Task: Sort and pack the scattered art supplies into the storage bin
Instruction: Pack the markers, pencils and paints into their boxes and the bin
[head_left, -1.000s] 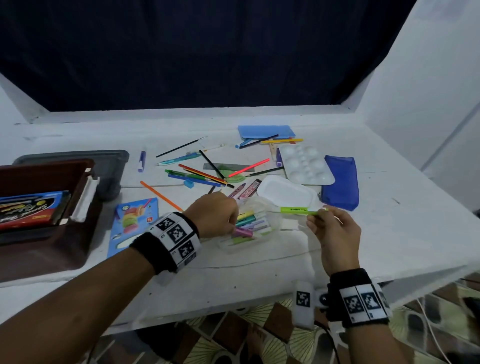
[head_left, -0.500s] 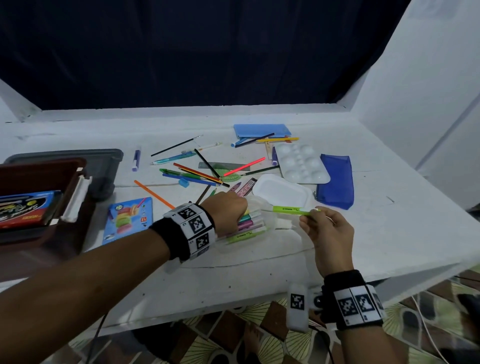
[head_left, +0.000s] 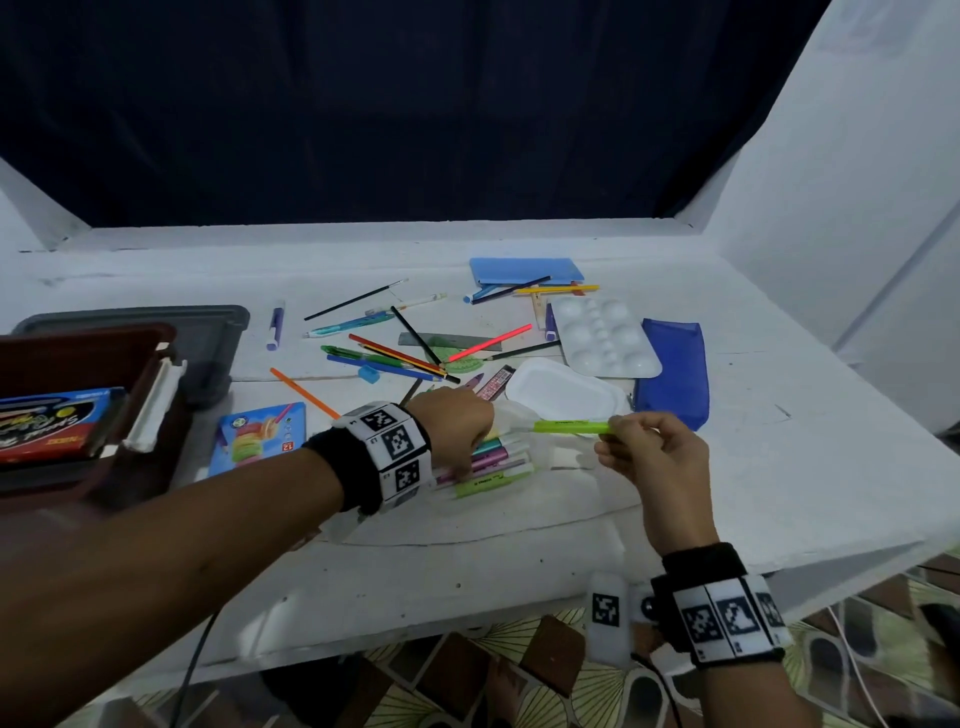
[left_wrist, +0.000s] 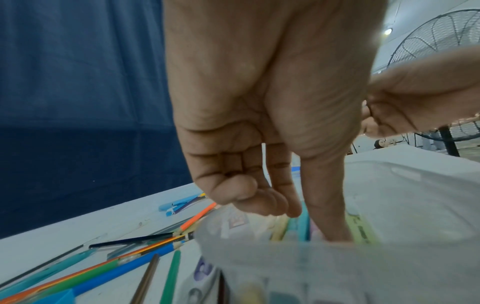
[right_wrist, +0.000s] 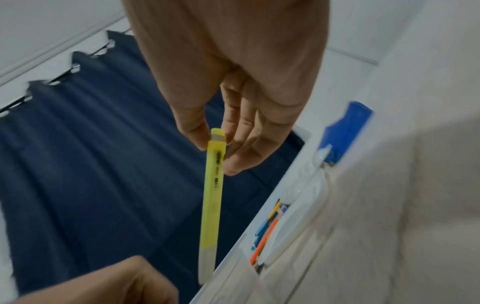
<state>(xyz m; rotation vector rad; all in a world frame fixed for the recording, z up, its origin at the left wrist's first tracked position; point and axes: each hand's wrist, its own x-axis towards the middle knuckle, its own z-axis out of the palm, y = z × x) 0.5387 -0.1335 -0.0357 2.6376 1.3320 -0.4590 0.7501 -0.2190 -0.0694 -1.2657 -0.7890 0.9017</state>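
Note:
A clear plastic marker case (head_left: 498, 467) lies open near the table's front, with several coloured markers inside and its lid (head_left: 563, 392) flipped back. My left hand (head_left: 467, 441) holds the case's left end. In the left wrist view its thumb (left_wrist: 330, 216) reaches down among the markers while the fingers (left_wrist: 259, 201) curl at the rim. My right hand (head_left: 615, 431) pinches one end of a yellow-green highlighter (head_left: 571, 427), whose other end points left over the case. In the right wrist view the highlighter (right_wrist: 213, 195) hangs from my fingertips (right_wrist: 197, 142).
A dark red storage bin (head_left: 156, 364) holding a crayon box stands at the left on a grey lid (head_left: 218, 332). Scattered pencils (head_left: 405, 356), a white palette (head_left: 602, 338), a blue pouch (head_left: 675, 374), a blue box (head_left: 524, 271) and a blue clay pack (head_left: 260, 436) lie around.
My left hand slid a little right along the marker case. The right hand brought the highlighter slightly left, its tip nearer the case.

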